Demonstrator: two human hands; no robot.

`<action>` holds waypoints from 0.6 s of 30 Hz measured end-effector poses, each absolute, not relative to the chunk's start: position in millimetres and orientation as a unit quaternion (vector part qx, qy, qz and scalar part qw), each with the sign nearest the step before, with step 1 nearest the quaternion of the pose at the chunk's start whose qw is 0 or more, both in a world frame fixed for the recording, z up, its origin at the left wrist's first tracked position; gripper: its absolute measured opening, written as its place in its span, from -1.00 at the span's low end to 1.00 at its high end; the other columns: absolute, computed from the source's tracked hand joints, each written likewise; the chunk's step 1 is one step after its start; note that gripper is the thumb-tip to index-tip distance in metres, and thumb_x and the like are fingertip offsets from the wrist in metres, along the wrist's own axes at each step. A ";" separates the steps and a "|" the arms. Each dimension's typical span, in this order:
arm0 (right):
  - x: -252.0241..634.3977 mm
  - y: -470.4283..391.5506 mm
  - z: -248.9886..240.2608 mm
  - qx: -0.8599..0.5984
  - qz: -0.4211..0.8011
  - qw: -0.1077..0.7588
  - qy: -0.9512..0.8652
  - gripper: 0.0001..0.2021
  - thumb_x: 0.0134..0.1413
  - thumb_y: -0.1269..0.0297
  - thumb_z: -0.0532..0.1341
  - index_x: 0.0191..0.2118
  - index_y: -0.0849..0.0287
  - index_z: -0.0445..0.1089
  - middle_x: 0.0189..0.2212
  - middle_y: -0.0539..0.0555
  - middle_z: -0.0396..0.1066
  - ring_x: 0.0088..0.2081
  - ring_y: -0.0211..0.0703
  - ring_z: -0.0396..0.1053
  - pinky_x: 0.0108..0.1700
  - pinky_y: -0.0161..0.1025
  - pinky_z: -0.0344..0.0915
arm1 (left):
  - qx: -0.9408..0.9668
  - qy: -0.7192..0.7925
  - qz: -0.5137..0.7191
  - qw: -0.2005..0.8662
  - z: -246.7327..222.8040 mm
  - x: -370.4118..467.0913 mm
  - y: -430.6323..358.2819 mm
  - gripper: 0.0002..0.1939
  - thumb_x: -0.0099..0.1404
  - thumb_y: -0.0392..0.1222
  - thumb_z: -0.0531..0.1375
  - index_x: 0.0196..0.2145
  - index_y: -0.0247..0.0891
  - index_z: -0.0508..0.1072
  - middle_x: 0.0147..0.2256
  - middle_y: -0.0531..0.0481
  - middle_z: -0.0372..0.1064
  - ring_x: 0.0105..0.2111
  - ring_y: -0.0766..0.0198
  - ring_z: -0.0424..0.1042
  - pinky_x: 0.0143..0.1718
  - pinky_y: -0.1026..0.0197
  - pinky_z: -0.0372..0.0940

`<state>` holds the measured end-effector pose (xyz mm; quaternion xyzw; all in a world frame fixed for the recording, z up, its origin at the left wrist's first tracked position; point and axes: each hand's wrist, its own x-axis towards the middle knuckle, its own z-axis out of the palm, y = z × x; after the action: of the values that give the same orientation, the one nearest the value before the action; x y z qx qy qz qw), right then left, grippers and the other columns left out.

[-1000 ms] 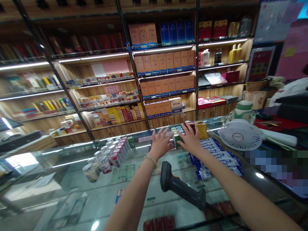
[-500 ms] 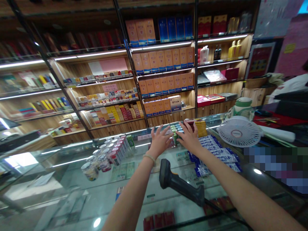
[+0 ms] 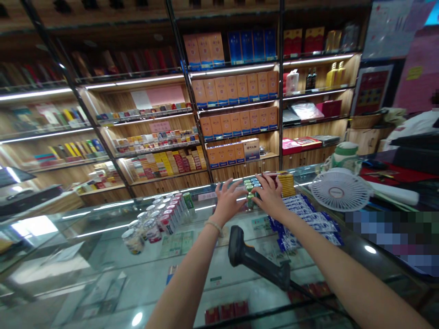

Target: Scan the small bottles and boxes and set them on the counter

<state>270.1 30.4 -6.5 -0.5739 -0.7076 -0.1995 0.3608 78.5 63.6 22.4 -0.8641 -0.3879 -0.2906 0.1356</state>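
Note:
Both my hands reach over the glass counter (image 3: 147, 269) to its far side. My left hand (image 3: 228, 198) is open, its fingers apart and stretched forward, thumb pointing to the right. My right hand (image 3: 269, 196) is open too, fingers spread over the group of small containers. Between my thumbs stands a small green container (image 3: 250, 200); whether either thumb presses on it I cannot tell. Behind it are several small green-and-white containers (image 3: 248, 183), partly covered by my right fingers. A black barcode scanner (image 3: 259, 260) lies below my hands, its cable running to the right.
Clear-lidded jars and cans (image 3: 161, 219) stand in rows at left. Blue-and-white packets (image 3: 302, 219) lie to the right, beside stacked yellow boxes (image 3: 287, 183). A white fan (image 3: 339, 189) and a green-and-white bottle (image 3: 345, 155) are farther right. Stocked shelves (image 3: 236, 100) line the wall.
My left thumb has drawn nearer the small green container, which shows more plainly between the hands. The whole view has shifted slightly.

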 end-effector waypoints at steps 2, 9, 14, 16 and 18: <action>269.0 27.5 -1.7 -0.571 -0.198 0.370 -0.706 -0.85 0.21 0.22 0.19 -0.19 0.02 0.52 0.38 0.09 0.12 0.41 0.14 -0.11 0.32 0.32 -0.27 | -0.855 -0.401 -0.303 0.131 26.3 77.5 61.3 -0.77 0.29 -0.02 0.30 -0.09 0.15 0.56 0.26 0.12 0.31 0.34 -0.02 0.07 0.33 -0.33 -0.18; 264.9 20.1 10.1 -0.554 -0.182 0.416 -0.698 -0.81 0.23 0.17 0.19 -0.15 0.02 0.52 0.37 0.11 0.12 0.40 0.15 -0.11 0.31 0.26 -0.26 | -0.845 -0.418 -0.318 0.100 31.5 72.3 59.6 -0.80 0.26 0.00 0.32 -0.13 0.13 0.57 0.26 0.14 0.31 0.33 -0.03 0.08 0.30 -0.34 -0.15; 261.7 20.8 12.8 -0.554 -0.151 0.449 -0.685 -0.81 0.22 0.15 0.19 -0.15 0.00 0.53 0.36 0.07 0.16 0.40 0.15 -0.09 0.31 0.25 -0.25 | -0.845 -0.418 -0.315 0.110 28.9 67.8 60.2 -0.78 0.24 0.00 0.33 -0.12 0.11 0.56 0.25 0.13 0.32 0.32 -0.03 0.09 0.31 -0.35 -0.13; 260.5 21.4 13.1 -0.557 -0.143 0.457 -0.678 -0.80 0.22 0.14 0.19 -0.14 -0.01 0.53 0.35 0.07 0.17 0.39 0.16 -0.07 0.30 0.26 -0.22 | -0.845 -0.422 -0.310 0.112 28.3 65.8 60.1 -0.75 0.23 0.00 0.34 -0.11 0.11 0.56 0.25 0.11 0.32 0.32 -0.04 0.10 0.31 -0.34 -0.11; 259.5 21.7 12.9 -0.556 -0.137 0.465 -0.675 -0.80 0.22 0.13 0.19 -0.14 -0.02 0.53 0.34 0.07 0.18 0.39 0.16 -0.07 0.29 0.26 -0.19 | -0.844 -0.431 -0.302 0.108 28.1 62.9 59.1 -0.72 0.22 0.01 0.35 -0.09 0.10 0.56 0.25 0.08 0.32 0.32 -0.06 0.10 0.30 -0.35 -0.10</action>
<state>259.5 21.7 12.9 -0.5565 -0.6749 -0.1373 0.4647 62.9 59.1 28.1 -0.8437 -0.4307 -0.3017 0.1081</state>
